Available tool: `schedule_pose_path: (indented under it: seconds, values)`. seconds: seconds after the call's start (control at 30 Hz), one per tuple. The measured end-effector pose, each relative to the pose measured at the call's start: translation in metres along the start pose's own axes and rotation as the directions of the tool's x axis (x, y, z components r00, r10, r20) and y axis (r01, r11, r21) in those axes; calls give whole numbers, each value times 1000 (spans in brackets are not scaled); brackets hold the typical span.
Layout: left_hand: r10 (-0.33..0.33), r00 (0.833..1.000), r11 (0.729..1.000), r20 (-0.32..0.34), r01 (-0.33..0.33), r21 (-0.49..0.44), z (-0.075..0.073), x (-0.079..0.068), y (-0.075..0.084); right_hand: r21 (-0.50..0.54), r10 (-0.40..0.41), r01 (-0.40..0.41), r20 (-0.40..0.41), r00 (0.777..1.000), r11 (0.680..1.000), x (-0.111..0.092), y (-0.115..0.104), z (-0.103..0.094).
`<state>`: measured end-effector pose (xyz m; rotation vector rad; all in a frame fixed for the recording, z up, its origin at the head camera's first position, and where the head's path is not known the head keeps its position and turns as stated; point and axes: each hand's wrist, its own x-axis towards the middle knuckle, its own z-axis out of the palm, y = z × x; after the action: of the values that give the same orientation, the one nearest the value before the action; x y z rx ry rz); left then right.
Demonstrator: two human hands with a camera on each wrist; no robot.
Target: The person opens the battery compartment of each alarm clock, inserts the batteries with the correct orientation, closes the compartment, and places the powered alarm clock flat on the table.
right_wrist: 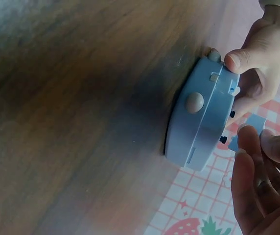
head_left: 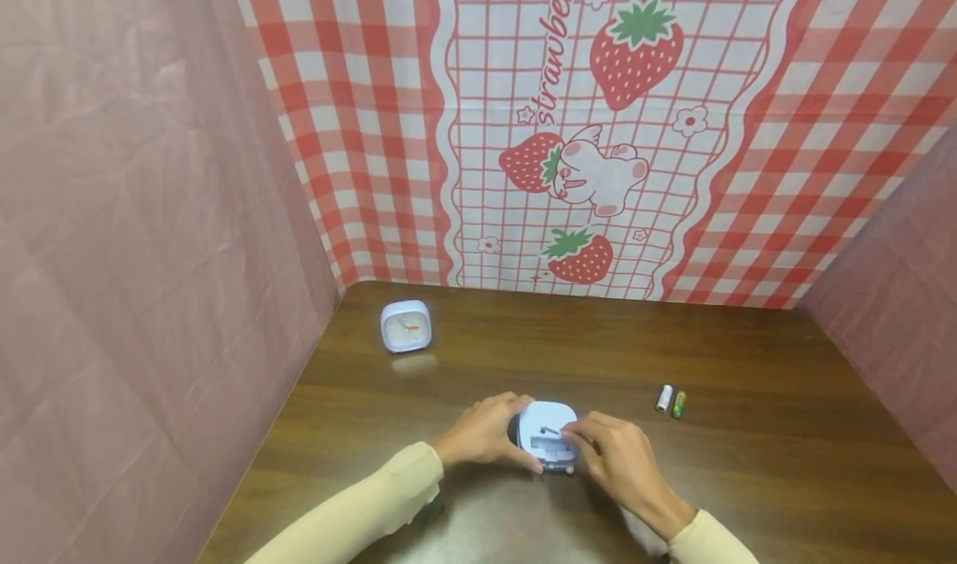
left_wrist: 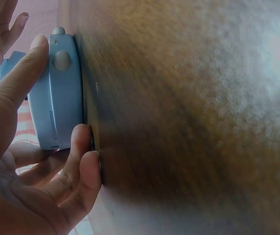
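A pale blue alarm clock (head_left: 549, 414) lies face down on the table, its back turned up with an open battery compartment (head_left: 549, 449). My left hand (head_left: 484, 431) grips the clock's side, the thumb near one edge and the fingers at the other. Above the clock's back, my right hand (head_left: 616, 458) pinches a small light blue battery cover (right_wrist: 256, 123) between thumb and fingers. Small dark knobs (right_wrist: 223, 140) stick out of the back in the right wrist view. Round light feet (right_wrist: 195, 103) show on the clock's side.
Another pale clock (head_left: 406, 327) stands upright at the back left of the brown table (head_left: 493, 340). Two batteries, one white (head_left: 664, 398) and one green (head_left: 679, 404), lie to the right. A strawberry-print cloth (head_left: 576, 115) hangs behind.
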<state>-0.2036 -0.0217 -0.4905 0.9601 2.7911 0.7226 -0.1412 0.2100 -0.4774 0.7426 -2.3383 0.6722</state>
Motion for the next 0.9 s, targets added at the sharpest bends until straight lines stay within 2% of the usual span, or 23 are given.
schedule_pose_path:
  seconds: [0.9]
  values:
    - [12,1000,1000,-4,-12,0,3,1,-3,6,100,-100,-33,994,995,-7,3,-5]
